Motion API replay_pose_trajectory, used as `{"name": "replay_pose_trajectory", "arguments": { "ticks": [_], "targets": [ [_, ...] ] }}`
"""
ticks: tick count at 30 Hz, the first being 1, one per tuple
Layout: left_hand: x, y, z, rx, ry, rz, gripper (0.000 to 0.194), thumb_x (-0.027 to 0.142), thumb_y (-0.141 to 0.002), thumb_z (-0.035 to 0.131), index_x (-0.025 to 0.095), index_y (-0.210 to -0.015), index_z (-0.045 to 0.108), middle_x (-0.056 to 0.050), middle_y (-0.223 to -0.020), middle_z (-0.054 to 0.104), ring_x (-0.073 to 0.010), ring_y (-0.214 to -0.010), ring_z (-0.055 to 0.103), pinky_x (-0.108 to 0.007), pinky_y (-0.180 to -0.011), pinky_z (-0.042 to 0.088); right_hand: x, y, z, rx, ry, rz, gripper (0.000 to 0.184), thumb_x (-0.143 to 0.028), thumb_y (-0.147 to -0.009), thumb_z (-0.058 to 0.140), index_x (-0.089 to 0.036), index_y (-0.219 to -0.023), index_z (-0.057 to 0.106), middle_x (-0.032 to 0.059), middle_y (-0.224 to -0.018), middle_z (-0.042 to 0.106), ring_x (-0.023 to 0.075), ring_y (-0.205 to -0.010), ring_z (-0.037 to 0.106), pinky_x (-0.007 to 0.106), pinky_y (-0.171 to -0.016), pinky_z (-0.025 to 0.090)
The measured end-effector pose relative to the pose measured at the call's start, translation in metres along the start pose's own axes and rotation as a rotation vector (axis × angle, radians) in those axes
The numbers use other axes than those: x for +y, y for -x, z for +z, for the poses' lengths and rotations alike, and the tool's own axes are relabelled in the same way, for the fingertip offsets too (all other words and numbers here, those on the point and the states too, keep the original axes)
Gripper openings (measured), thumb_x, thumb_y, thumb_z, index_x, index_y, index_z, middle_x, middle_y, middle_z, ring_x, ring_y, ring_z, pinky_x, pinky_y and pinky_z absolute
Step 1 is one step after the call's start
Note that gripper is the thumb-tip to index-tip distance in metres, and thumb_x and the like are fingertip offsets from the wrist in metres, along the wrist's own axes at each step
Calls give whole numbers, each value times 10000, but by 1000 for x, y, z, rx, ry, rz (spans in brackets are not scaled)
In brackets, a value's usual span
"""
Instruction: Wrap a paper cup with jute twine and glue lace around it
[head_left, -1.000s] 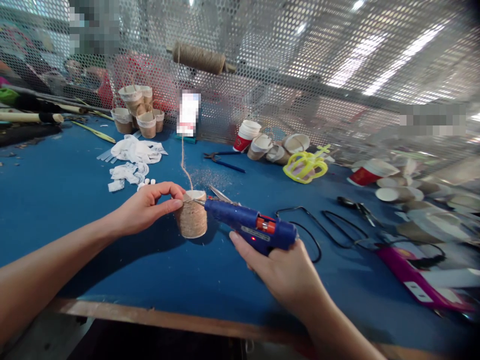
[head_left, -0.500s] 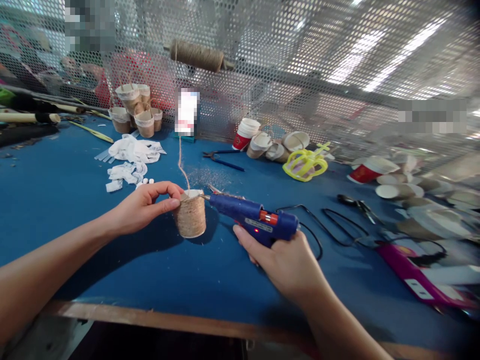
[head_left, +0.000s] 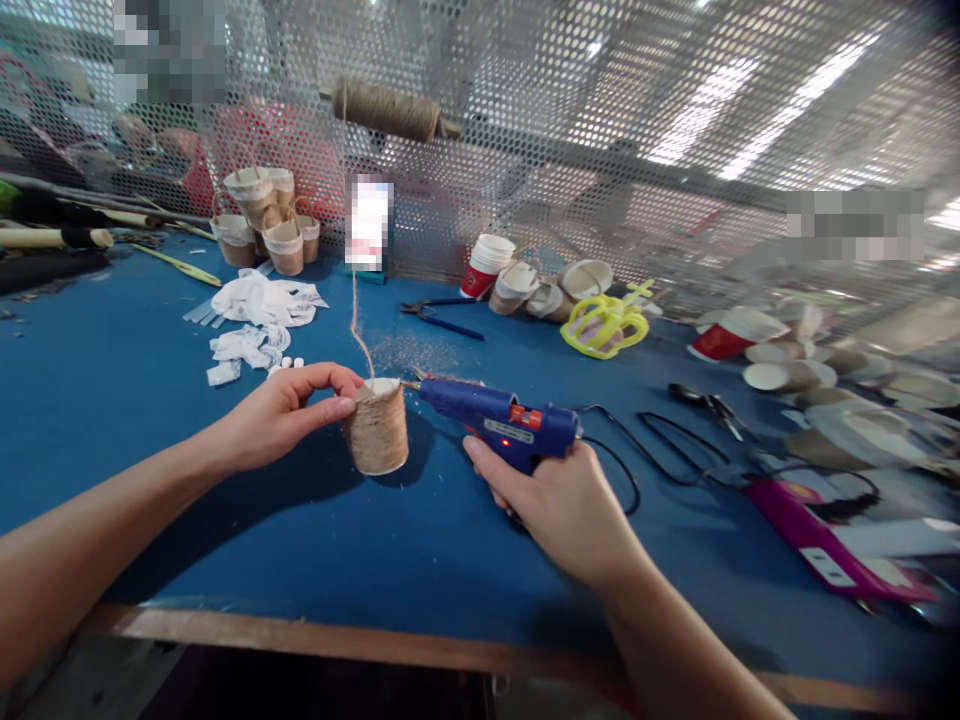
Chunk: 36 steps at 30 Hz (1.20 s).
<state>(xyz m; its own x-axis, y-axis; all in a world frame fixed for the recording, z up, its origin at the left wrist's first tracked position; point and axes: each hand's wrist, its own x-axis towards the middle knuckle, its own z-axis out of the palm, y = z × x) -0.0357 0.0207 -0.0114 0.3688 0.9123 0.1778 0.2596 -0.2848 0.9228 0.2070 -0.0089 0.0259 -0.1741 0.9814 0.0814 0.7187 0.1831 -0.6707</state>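
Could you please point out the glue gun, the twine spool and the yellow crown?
Glue gun (head_left: 472,408): head view, blue barrel.
Twine spool (head_left: 386,109): head view, wound middle.
Yellow crown (head_left: 594,348): head view, lower front rim.

Rough twine cup (head_left: 376,430); glossy blue plastic gun (head_left: 480,405).

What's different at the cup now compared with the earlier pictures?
The right hand has moved the blue glue gun rightward, so its nozzle went from the cup's near rim, close to the left fingers, to the rim's right edge. Nothing was newly grasped or released. The left hand stays at the left rim of the twine-wrapped cup, which still stands upright.
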Motion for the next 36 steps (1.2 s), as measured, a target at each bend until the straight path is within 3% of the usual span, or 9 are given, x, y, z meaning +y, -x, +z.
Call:
{"name": "replay_pose_trajectory", "arguments": {
  "ticks": [6, 11, 15, 22, 36],
  "targets": [
    [-2, -1, -1, -8, 5, 0, 177, 337, -818, 518, 167, -797, 560, -66, -972, 630, -192, -915, 562, -348, -856, 421, 10, -1, -3, -34, 52, -43, 138, -270, -705, 563, -179, -635, 639, -36, -426, 521, 99, -387, 474, 236, -451, 384],
    [-8, -3, -4, -9, 37, -30, 176, 343, -804, 539, 171, -776, 561, -57, -953, 624, -189, -925, 555, -362, -876, 408, 2, 2, 2, 3, -115, 119, 267, -338, -759, 542, -195, -538, 504, -25, -401, 498, 110, -381, 491, 236, -419, 405],
    [-11, -4, -7, -14, 85, -52, 175, 343, -795, 555, 171, -759, 553, -51, -951, 615, -188, -945, 546, -364, -888, 401, -4, 3, 4, -3, -164, 148, 349, -338, -764, 564, -201, -472, 430, -30, -391, 488, 88, -371, 459, 226, -429, 407],
    [-11, -4, -8, -35, 117, -52, 168, 327, -800, 559, 168, -745, 554, -59, -988, 623, -193, -954, 554, -370, -897, 398, -5, 1, 6, -4, -222, 174, 313, -321, -768, 566, -181, -503, 476, -61, -367, 443, 62, -332, 398, 203, -376, 350],
    [-10, -4, -7, -21, 69, -44, 200, 372, -791, 566, 177, -747, 554, -62, -975, 627, -208, -1002, 547, -373, -921, 401, -2, 6, 8, 13, -198, 128, 324, -354, -749, 569, -194, -487, 465, -34, -381, 487, 94, -364, 466, 225, -402, 411]
  ]
}}
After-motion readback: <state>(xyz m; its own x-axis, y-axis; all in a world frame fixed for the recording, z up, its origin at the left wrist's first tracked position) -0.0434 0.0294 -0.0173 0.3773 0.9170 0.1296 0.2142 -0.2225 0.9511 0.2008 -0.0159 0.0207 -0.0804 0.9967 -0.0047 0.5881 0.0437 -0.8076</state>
